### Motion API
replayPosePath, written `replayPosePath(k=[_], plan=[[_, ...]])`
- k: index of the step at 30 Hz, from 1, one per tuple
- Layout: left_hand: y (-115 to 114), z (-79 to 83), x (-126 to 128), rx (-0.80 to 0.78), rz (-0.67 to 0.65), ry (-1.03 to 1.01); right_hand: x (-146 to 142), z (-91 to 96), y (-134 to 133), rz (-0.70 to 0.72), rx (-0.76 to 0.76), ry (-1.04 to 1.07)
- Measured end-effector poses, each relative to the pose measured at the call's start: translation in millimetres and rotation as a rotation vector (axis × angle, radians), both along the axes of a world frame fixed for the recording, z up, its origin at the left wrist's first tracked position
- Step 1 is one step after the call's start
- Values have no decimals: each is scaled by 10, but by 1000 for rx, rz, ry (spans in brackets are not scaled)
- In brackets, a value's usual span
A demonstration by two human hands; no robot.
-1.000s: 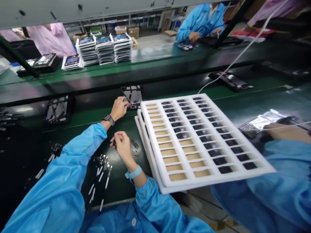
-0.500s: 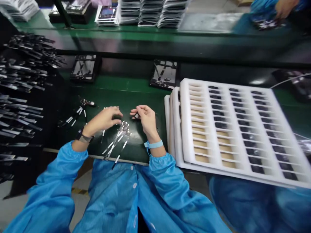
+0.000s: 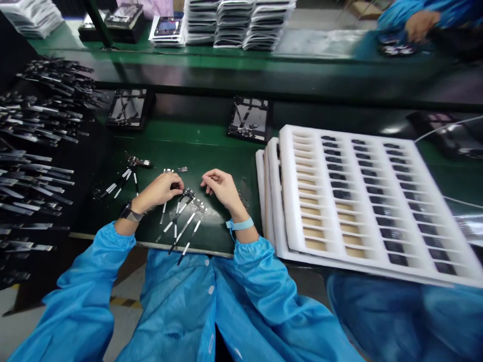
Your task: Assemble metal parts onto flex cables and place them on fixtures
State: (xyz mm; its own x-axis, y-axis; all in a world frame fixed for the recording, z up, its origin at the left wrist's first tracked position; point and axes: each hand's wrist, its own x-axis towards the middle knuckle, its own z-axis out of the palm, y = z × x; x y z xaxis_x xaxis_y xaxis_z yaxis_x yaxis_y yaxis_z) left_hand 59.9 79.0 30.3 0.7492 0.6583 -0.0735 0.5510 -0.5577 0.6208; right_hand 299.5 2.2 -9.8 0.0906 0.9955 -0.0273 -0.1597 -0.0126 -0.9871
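The left hand is held curled, its fingers bent down at the head of a cluster of ribbon-tailed electronic parts; whether a part is gripped is hidden by the fingers. The right hand is held loosely half-open just right of the cluster, with nothing visibly grasped. A wristwatch is worn on the left wrist and a blue wristband on the right. Both blue sleeves run off the lower edge.

The parts lie between and just below the hands, on a dark green counter, with open mat above them. A second group of parts is placed to the left. Long dark parts are heaped along the left edge. Two black frames are set beyond the hands. Stacked white foam trays lie to the right, cut off by the frame. A blurred blue shape at lower right cannot be made out.
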Motion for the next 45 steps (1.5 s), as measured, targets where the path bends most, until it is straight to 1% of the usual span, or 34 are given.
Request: replayPosePath(k=[2,4,6,10,13,16,19,22,24,25,27,31,35,38,41,45], plan=[[68,-8,-11,13,17,0,-44,38,-35,112,33,-25],[85,-27,-8,46,40,-2,-96,63,-67,211,68,-65],[66,-47,3,66,58,-14,-139,71,-86,268,123,-172],[20,-60,29,19,78,-62,-152,56,-85,281,202,-427],[18,-22,37,-70,98,-89,-114,44,-69,232,194,-483],[21,107,7,-197,163,-142,-83,33,-52,156,189,-483],[17,326,-57,-312,228,-251,-77,27,-43,91,187,-447],[14,532,-90,-394,265,-366,-90,43,-53,91,172,-355],[17,595,-64,-449,274,-397,-101,65,-67,118,154,-275],[21,598,-36,-473,274,-391,-106,75,-73,130,145,-241],[36,551,40,-507,261,-360,-111,87,-79,142,127,-192],[79,349,190,-541,230,-355,-104,70,-59,128,119,-177],[108,129,249,-598,279,-446,-84,48,-35,115,137,-219],[115,-8,245,-628,318,-515,-71,46,-34,137,134,-261],[110,-84,239,-660,313,-520,-62,39,-38,163,113,-266],[92,-89,256,-710,267,-491,-55,25,-42,141,96,-266]])
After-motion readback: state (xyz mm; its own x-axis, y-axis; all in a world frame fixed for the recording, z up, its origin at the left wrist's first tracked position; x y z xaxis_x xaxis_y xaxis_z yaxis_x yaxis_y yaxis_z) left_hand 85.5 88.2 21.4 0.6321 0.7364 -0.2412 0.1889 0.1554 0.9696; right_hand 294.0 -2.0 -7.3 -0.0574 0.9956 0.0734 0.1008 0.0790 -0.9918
